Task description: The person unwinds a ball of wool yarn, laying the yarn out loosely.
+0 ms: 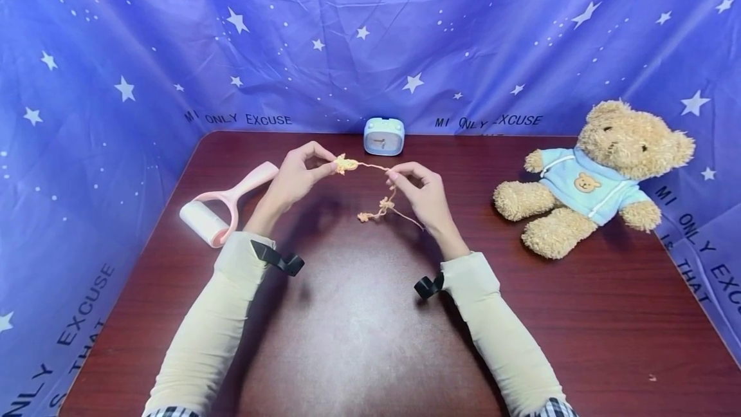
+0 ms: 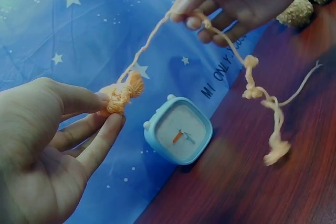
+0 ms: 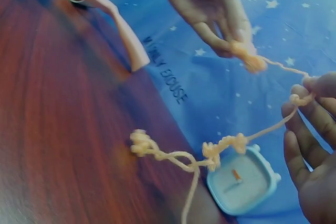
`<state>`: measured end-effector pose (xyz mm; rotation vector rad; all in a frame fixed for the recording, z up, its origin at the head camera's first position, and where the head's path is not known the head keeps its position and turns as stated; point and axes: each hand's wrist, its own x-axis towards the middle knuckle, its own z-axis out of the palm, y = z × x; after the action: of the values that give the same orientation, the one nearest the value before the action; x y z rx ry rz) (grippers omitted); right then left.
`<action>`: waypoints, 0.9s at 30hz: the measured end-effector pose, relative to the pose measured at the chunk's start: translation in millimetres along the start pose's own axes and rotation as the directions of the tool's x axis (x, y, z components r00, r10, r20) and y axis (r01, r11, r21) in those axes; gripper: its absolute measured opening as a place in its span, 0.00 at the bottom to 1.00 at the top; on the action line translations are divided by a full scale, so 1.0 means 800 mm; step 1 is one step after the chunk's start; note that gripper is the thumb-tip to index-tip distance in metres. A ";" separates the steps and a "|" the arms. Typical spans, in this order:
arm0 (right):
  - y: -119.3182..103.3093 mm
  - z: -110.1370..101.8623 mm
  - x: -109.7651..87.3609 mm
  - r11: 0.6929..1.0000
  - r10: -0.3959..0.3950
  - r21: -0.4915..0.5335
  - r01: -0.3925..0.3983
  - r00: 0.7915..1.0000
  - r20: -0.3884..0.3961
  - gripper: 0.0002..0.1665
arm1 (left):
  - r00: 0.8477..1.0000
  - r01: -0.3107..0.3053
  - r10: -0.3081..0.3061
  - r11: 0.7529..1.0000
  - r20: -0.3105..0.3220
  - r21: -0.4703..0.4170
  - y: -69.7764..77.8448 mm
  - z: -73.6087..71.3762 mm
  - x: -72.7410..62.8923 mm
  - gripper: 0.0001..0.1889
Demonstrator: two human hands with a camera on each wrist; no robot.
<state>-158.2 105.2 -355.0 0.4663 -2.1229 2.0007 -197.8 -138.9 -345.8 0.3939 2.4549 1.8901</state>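
Note:
An orange-yellow knotted bundle of cord (image 1: pixel 347 163) is pinched between thumb and fingers of my left hand (image 1: pixel 294 176). From it a thin strand runs across to my right hand (image 1: pixel 425 195), whose thumb and forefinger pinch it. Below the right hand the rest of the peach cord (image 2: pixel 251 77) dangles with several knots, a thicker knot at one tip (image 3: pixel 140 142) and a loose thin end. Both hands are raised above the table's far half, in front of the small blue clock (image 1: pixel 384 136).
A pink-handled lint roller (image 1: pixel 204 222) lies at the left of the dark red wooden table (image 1: pixel 347 340). On the right sits a teddy bear (image 1: pixel 590 179) in a blue shirt. A blue star-patterned curtain (image 1: pixel 324 37) stands behind and at both sides.

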 end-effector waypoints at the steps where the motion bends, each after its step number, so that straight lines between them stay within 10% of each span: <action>1: 0.000 -0.004 0.000 1.000 0.005 0.010 -0.005 1.000 -0.024 0.09 | 1.000 0.000 0.000 1.000 -0.001 -0.003 0.000 0.000 0.000 0.10; 27: 0.049 -0.066 0.013 0.978 0.046 0.206 0.019 0.951 -0.305 0.04 | 1.000 0.003 -0.004 0.999 -0.025 -0.051 -0.004 -0.003 0.001 0.10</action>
<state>-185.9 157.9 -383.9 0.1526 -1.7480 2.1491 -199.5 -141.7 -348.5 0.3664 2.4156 1.9638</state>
